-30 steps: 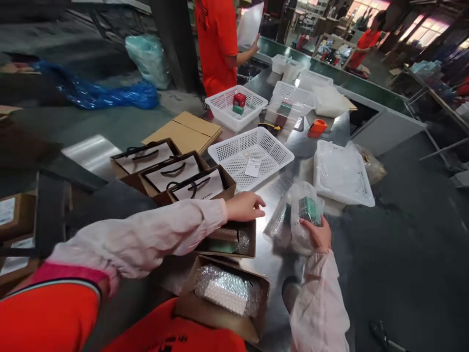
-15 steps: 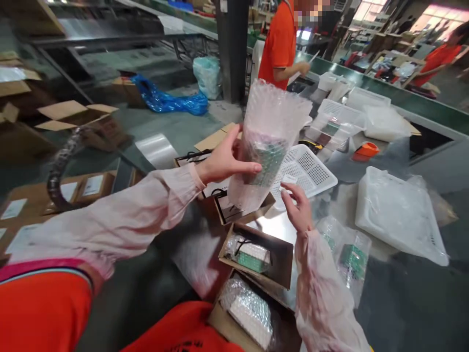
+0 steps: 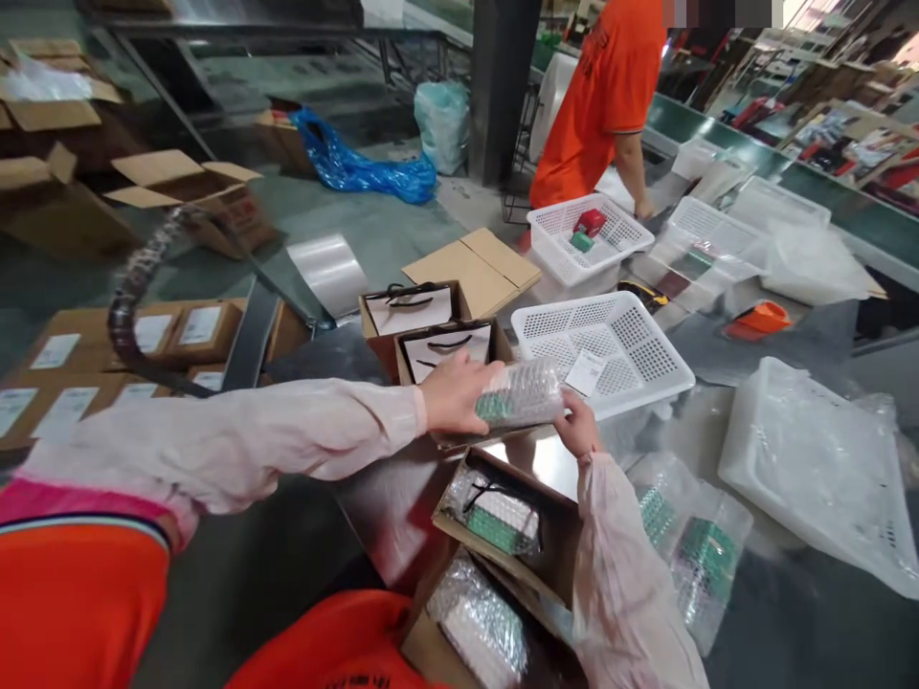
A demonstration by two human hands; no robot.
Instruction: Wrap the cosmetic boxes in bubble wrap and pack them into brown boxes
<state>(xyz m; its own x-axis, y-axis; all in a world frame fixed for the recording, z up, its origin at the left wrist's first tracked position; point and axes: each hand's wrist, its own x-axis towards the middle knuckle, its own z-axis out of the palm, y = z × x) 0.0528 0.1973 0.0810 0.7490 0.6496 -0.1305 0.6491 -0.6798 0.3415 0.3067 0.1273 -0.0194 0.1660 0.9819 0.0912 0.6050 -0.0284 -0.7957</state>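
A bubble-wrapped package (image 3: 527, 390) with something green inside lies sideways over an open cardboard box. My left hand (image 3: 456, 392) is wrapped round its left end, and my right hand (image 3: 576, 424) pinches its right end. Behind it stand two boxes holding white bags with black handles (image 3: 446, 346). Nearer me, one open box (image 3: 564, 536) contains a bubble-wrapped green and white item (image 3: 499, 517). Below that, another box holds a bubble-wrapped white item (image 3: 480, 622). Right of my right forearm lie bubble-wrapped green items (image 3: 710, 555).
An empty-looking white basket (image 3: 603, 349) sits behind my right hand, with another basket (image 3: 589, 239) holding red and green items farther back. A co-worker in orange (image 3: 603, 105) stands beyond. Flat cardboard (image 3: 470, 271), an orange tape dispenser (image 3: 762, 319) and a white tray (image 3: 811, 459) lie around.
The wrapped package has come down from upright to lying sideways above the box. My right hand has closed on its end. The co-worker's arm is lowered, and a red item shows in the far basket.
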